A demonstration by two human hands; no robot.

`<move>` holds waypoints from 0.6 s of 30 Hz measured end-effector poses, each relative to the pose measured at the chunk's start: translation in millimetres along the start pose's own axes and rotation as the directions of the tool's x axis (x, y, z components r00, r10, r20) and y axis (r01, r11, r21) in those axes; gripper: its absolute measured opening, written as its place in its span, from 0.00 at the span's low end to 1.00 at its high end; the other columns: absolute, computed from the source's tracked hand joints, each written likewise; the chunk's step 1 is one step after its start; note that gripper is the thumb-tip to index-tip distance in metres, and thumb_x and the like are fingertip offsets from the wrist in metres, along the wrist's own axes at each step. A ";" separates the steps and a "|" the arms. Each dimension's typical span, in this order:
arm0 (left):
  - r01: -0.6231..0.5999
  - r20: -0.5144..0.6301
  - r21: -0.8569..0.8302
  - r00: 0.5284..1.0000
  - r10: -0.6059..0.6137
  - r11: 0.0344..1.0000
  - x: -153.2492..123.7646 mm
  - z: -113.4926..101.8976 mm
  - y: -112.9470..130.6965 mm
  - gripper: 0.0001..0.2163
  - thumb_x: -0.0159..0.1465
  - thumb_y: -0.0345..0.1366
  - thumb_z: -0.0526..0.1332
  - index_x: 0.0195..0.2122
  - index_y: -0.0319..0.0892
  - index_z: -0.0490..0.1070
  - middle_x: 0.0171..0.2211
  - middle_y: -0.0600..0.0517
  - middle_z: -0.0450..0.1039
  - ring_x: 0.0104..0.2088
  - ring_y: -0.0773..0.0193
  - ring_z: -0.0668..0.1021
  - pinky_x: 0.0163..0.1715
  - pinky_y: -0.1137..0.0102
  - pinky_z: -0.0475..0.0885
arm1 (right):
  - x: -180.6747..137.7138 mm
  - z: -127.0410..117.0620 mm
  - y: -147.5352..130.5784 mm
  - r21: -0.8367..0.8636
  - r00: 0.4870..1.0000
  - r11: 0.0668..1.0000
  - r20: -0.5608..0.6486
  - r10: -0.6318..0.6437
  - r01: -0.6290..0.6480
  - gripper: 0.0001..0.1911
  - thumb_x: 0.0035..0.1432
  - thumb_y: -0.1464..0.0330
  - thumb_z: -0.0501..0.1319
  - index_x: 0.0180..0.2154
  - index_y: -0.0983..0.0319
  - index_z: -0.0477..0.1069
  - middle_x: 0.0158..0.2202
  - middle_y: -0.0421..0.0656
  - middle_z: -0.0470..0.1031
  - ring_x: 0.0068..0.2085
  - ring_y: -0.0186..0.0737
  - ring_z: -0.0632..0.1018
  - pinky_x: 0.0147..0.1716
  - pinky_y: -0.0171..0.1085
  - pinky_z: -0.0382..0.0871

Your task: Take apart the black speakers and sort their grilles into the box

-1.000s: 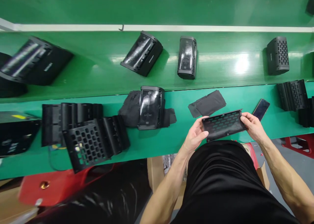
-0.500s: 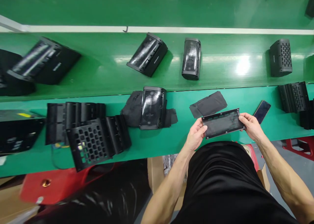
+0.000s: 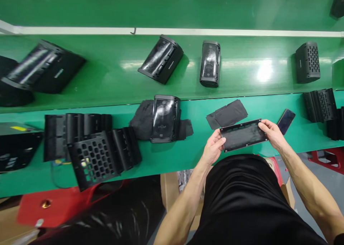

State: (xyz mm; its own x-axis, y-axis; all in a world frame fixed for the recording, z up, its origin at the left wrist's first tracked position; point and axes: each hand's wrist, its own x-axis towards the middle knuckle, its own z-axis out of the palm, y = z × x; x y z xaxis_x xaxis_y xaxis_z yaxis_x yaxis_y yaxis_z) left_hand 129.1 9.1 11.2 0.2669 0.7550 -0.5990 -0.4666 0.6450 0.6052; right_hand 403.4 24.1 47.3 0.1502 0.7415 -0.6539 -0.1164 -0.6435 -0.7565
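Note:
My left hand (image 3: 213,150) and my right hand (image 3: 271,133) grip the two ends of a flat black grille panel (image 3: 243,135), held level just above the green bench's near edge. Its inner face looks covered with dark cloth. Several black cloth pieces (image 3: 227,114) lie on the bench right behind the panel. A dark phone (image 3: 286,116) rests beside my right hand. Further left on the bench, a black speaker body (image 3: 164,118) sits on more dark cloth.
A stack of perforated black grilles (image 3: 91,150) lies at the left and another stack (image 3: 319,104) at the right. Speaker bodies (image 3: 209,63) ride the green conveyor (image 3: 113,69) behind. Below the bench are a red stool (image 3: 53,203) and cardboard boxes (image 3: 172,191).
The holes that showed through the panel a second ago are now covered by dark cloth. My hands have stayed at its ends, shifting only slightly.

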 end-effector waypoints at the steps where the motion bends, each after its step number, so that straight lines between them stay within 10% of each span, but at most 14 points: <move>1: 0.002 -0.002 0.000 1.000 -0.002 1.000 0.1 0.4 0.1 0.27 0.55 0.46 0.80 0.53 0.43 0.76 0.45 0.47 0.83 0.42 0.57 0.84 0.41 0.66 0.80 | 2.1 1.0 0.4 -0.002 1.000 1.000 -0.006 -0.016 0.016 0.29 0.46 0.43 0.78 0.34 0.58 0.74 0.26 0.36 0.76 0.26 0.34 0.70 0.27 0.34 0.65; 18: -0.007 -0.024 -0.043 1.000 0.006 0.999 -1.9 6.8 -0.9 0.29 0.55 0.51 0.80 0.52 0.40 0.77 0.46 0.44 0.84 0.42 0.53 0.85 0.42 0.61 0.83 | 8.2 -1.8 0.7 0.126 1.000 0.992 -0.005 0.018 -0.018 0.29 0.41 0.49 0.83 0.37 0.59 0.79 0.28 0.37 0.81 0.25 0.36 0.76 0.29 0.35 0.72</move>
State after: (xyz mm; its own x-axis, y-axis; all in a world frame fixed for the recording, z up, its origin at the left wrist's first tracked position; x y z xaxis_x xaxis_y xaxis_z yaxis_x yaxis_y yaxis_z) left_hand 134.8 7.9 15.4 0.2439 0.7559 -0.6075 -0.5044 0.6339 0.5863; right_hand 406.4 29.3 41.5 0.1527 0.7287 -0.6676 -0.2415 -0.6275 -0.7402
